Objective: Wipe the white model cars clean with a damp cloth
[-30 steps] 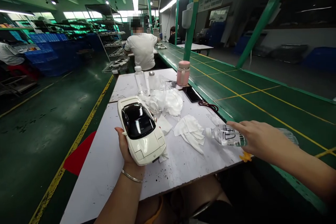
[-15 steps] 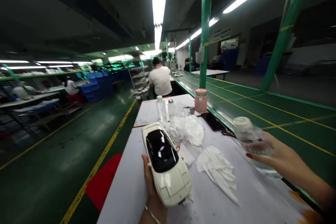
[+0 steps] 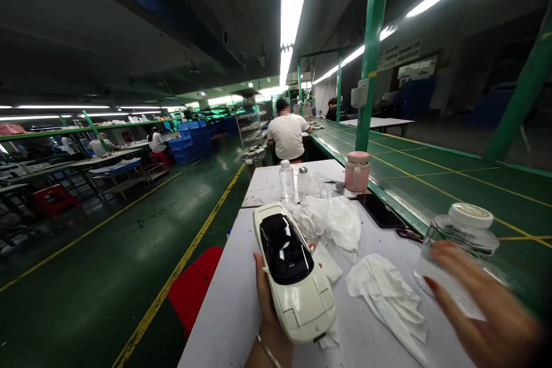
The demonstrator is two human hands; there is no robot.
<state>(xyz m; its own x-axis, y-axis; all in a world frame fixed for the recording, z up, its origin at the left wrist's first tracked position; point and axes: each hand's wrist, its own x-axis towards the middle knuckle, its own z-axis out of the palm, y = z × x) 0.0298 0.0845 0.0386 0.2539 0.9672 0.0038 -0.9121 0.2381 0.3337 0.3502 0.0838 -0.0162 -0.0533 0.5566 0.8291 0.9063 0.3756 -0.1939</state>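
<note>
White bench [image 3: 226, 305] under everything. White model car [image 3: 306, 302] just above it, held in left hand [image 3: 271, 325]. Clear bottle [image 3: 459, 237], cap up, at right hand [image 3: 495, 313]; blurred, can't tell if gripped. Risks: glossy car slips from one-handed hold; bottle topples toward cloth [image 3: 383, 287] if fingers clip it.

a factory floor with long green line [image 3: 431, 175], stacked blue crates [image 3: 188, 142]
</note>
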